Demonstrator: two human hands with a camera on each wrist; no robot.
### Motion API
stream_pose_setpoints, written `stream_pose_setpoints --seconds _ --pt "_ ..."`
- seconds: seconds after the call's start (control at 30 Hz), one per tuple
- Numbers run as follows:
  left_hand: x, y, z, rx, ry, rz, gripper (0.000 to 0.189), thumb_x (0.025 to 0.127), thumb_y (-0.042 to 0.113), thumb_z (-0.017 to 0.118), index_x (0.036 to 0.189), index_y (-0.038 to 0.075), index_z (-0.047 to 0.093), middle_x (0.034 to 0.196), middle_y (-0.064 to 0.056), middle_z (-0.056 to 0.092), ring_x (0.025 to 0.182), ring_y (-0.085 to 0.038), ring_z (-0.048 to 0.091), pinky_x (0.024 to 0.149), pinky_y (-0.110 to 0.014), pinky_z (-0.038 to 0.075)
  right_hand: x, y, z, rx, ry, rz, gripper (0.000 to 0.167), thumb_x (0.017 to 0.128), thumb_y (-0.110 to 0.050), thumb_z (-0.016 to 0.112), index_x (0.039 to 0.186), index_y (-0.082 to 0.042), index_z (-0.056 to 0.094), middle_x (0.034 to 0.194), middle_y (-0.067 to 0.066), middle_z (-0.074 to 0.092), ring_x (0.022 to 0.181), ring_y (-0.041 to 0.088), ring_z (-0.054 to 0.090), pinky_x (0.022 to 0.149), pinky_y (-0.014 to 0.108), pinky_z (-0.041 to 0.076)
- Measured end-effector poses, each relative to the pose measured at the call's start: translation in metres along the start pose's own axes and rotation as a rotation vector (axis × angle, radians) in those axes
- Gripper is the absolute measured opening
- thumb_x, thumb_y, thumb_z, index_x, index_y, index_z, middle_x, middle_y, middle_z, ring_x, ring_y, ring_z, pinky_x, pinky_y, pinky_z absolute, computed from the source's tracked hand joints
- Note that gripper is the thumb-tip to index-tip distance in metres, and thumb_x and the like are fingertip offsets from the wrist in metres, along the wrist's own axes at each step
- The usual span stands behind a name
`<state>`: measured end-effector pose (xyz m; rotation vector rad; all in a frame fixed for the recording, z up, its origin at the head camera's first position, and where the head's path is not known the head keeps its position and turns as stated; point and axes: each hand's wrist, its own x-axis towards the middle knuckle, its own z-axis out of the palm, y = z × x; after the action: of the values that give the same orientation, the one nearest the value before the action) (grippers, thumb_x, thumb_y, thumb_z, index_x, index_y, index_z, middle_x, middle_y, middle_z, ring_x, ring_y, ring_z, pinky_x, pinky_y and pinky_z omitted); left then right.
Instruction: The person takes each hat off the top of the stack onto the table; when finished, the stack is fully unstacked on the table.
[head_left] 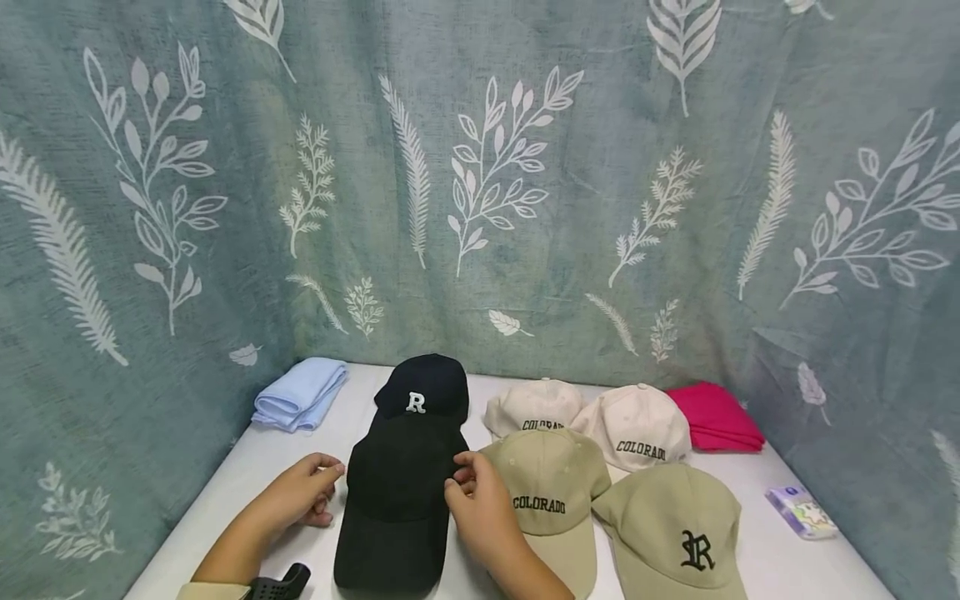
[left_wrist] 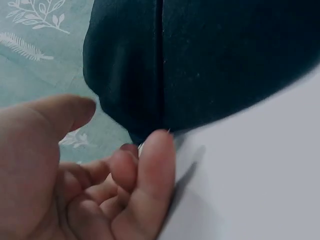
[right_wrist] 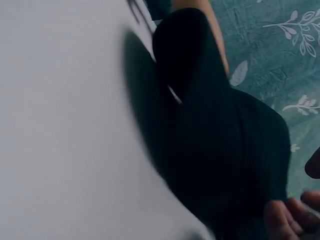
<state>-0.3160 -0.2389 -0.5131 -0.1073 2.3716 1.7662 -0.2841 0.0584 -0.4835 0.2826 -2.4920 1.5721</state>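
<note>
A plain black cap (head_left: 401,492) lies in the middle of the table, brim toward me, overlapping a dark cap with a white R (head_left: 423,392) behind it. My left hand (head_left: 303,492) is by its left side, fingers loosely bent. In the left wrist view the thumb (left_wrist: 80,112) stands apart from the fingers, whose tips are at the cap's lower edge. At the cap's right side is my right hand (head_left: 483,504). The right wrist view shows its fingertips (right_wrist: 280,220) at the black cloth (right_wrist: 215,135), thumb apart; whether they touch is unclear.
Right of the black cap sit khaki caps (head_left: 551,475) (head_left: 675,517) and cream caps (head_left: 536,404) (head_left: 637,421). Folded blue cloth (head_left: 300,392) lies back left, folded red cloth (head_left: 716,417) back right. A small purple packet (head_left: 801,511) is near the right edge. Patterned curtains (head_left: 480,208) surround the table.
</note>
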Motion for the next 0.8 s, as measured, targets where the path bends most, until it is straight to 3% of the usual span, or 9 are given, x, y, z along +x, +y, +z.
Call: stream_pose_setpoints --seconds 0.1,0.23,0.4,0.57,0.7,0.8 --pt "0.008 0.005 0.000 -0.002 0.040 0.010 0.038 0.109 0.026 0.053 0.131 -0.005 0.052 0.087 -0.008 0.053 0.064 -0.016 0.052 0.058 -0.033 0.060 0.013 -0.004 -0.008 0.023 0.008 -0.047 0.022 0.096 -0.008 0.064 0.118 -0.003 0.066 0.100 0.003 0.063 0.084 0.010 0.060 0.073 0.021 0.052" --pt "0.025 0.017 0.000 0.032 0.080 0.055 0.037 0.108 0.025 0.054 0.125 -0.007 0.056 0.093 -0.010 0.053 0.072 -0.016 0.054 0.061 -0.030 0.060 0.035 -0.011 -0.018 -0.027 0.036 -0.092 0.018 0.097 -0.008 0.064 0.115 -0.003 0.068 0.099 0.003 0.065 0.087 0.012 0.061 0.078 0.025 0.053" --pt "0.053 0.031 -0.003 0.056 0.112 0.090 0.036 0.108 0.023 0.053 0.121 -0.011 0.055 0.089 -0.008 0.055 0.073 -0.014 0.055 0.063 -0.024 0.056 0.060 -0.021 -0.018 -0.064 0.003 -0.053 0.022 0.098 -0.014 0.063 0.117 -0.004 0.068 0.100 0.003 0.066 0.091 0.016 0.061 0.083 0.034 0.053" --pt "0.079 0.046 -0.003 0.118 0.159 0.113 0.040 0.108 0.026 0.050 0.122 -0.010 0.056 0.085 -0.009 0.058 0.071 -0.014 0.057 0.062 -0.022 0.051 0.087 -0.022 -0.005 -0.088 0.023 0.008 0.029 0.098 -0.020 0.064 0.121 -0.003 0.066 0.106 0.008 0.066 0.098 0.022 0.062 0.089 0.042 0.053" --pt "0.092 0.058 0.000 0.170 0.159 0.119 0.050 0.108 0.037 0.048 0.134 -0.005 0.056 0.118 -0.022 0.064 0.101 -0.028 0.064 0.084 -0.034 0.055 0.105 -0.021 0.006 -0.056 0.079 0.098 0.037 0.098 -0.026 0.065 0.128 -0.004 0.062 0.120 0.016 0.064 0.111 0.030 0.061 0.097 0.049 0.052" --pt "0.102 0.066 0.002 0.170 0.130 0.122 0.059 0.109 0.045 0.044 0.147 -0.001 0.050 0.152 -0.024 0.049 0.138 -0.039 0.049 0.112 -0.052 0.045 0.115 -0.020 0.012 -0.033 0.093 0.162 0.051 0.099 -0.032 0.065 0.141 -0.005 0.055 0.139 0.023 0.057 0.128 0.038 0.056 0.107 0.055 0.048"
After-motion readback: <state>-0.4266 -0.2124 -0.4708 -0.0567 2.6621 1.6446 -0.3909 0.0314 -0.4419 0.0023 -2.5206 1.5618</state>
